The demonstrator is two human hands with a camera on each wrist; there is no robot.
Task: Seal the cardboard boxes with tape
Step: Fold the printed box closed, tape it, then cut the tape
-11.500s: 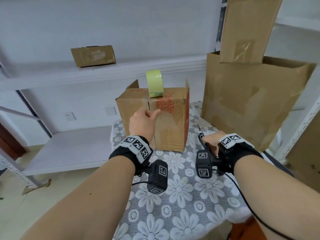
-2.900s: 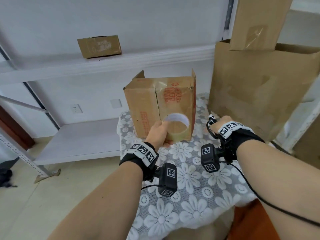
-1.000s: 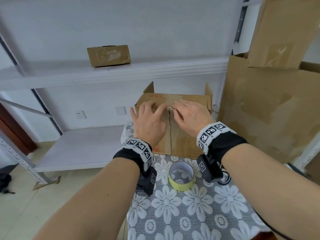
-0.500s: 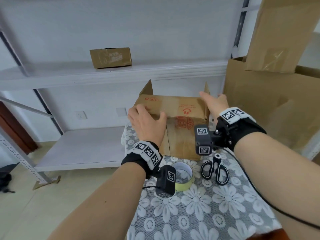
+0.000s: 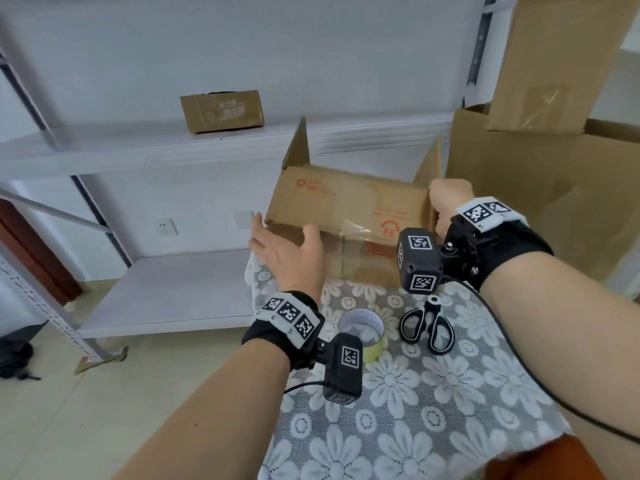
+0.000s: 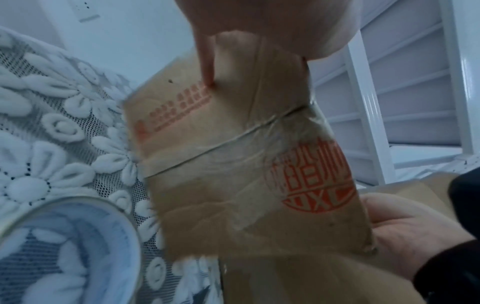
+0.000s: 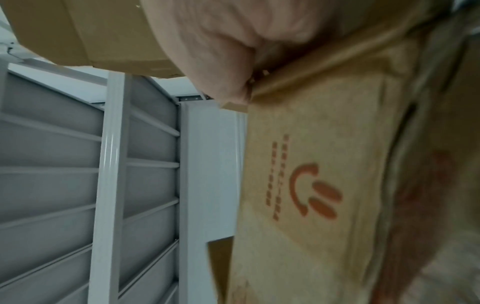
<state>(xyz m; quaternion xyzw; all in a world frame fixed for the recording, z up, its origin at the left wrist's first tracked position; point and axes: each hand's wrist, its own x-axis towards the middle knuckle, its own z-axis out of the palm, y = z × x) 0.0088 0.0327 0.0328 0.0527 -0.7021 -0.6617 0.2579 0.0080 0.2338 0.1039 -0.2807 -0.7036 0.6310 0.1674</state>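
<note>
1. The box (image 5: 349,216) lies on the counter (image 5: 415,403) between my hands; one seam looks taped, but two flaps stand up, so I judge sealing unfinished.
2. My left hand (image 5: 289,256) is spread flat against the box's left end.
3. My right hand (image 5: 446,202) grips the right edge (fingers hidden).
4. Tape (image 5: 362,332) and scissors (image 5: 427,323) lie untouched just behind my wrists.
</note>
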